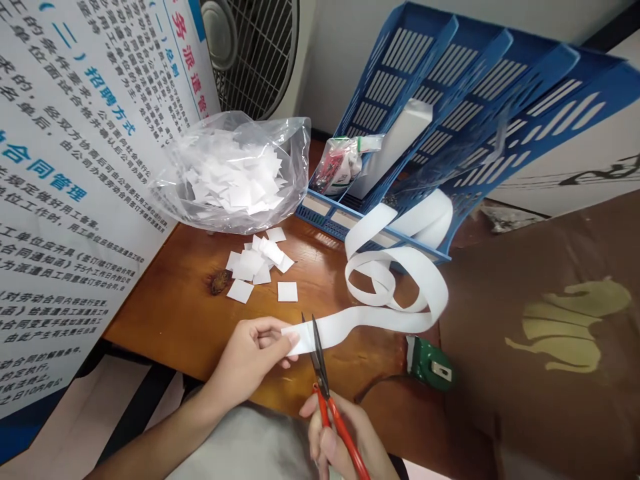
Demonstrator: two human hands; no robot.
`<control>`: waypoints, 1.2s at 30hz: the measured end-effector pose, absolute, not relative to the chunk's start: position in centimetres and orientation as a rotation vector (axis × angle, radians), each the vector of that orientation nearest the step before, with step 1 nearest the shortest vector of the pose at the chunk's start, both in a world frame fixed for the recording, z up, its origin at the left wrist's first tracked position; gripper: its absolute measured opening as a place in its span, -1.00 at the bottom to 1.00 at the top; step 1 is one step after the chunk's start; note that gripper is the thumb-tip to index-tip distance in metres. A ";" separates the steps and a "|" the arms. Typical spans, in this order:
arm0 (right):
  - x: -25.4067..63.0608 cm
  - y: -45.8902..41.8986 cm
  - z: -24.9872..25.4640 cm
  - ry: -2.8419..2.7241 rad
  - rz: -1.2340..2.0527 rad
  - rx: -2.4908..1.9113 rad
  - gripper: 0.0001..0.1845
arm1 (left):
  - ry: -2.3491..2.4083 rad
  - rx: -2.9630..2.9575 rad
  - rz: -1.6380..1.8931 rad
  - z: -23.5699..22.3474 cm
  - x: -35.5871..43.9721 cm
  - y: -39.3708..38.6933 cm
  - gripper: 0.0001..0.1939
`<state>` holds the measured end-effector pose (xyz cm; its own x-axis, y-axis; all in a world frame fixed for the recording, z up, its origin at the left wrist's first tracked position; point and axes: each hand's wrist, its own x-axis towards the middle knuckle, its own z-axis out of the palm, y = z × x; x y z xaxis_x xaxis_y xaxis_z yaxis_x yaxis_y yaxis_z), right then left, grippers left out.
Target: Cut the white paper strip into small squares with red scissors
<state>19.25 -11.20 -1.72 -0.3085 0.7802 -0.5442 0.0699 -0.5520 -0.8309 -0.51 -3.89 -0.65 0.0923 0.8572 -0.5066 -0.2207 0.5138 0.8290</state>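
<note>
Between thumb and fingers, my left hand (pixel 263 350) pinches the free end of a long white strip (pixel 340 327). The strip runs right, loops in loose coils on the table and reaches up into the blue file rack. My right hand (pixel 345 433) grips red-handled scissors (pixel 323 380). Their dark blades are slightly apart and lie across the strip, a short way right of my left fingertips. Beyond my left hand, cut white squares (pixel 250 260) lie in a loose pile, with one single square (pixel 287 291) beside it.
A clear plastic bag (pixel 235 173) full of white squares stands at the back. Right of it is the blue file rack (pixel 330 217), holding a small packet (pixel 337 167). A green tape measure (pixel 431 363) lies at right, near a brown panel (pixel 550 400). A printed board (pixel 75 167) borders the left.
</note>
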 end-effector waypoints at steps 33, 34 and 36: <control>19.9 -11.3 -2.1 -1.087 2.016 -1.350 -0.34 | 1.203 0.710 0.877 -0.8 -0.3 -4.1 -0.66; 19.9 -11.2 -2.1 -1.095 2.031 -1.327 -0.34 | 1.203 0.712 0.879 -0.7 -0.3 -4.1 -0.66; 19.9 -11.1 -2.1 -1.111 2.061 -1.298 -0.30 | 1.203 0.710 0.879 -0.6 -0.3 -4.2 -0.66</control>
<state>19.85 -11.12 -2.08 -0.4488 0.7258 -0.5213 0.0368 -0.5679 -0.8223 -0.30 -4.17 -0.57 0.1204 0.8695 -0.4790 -0.1926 0.4938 0.8480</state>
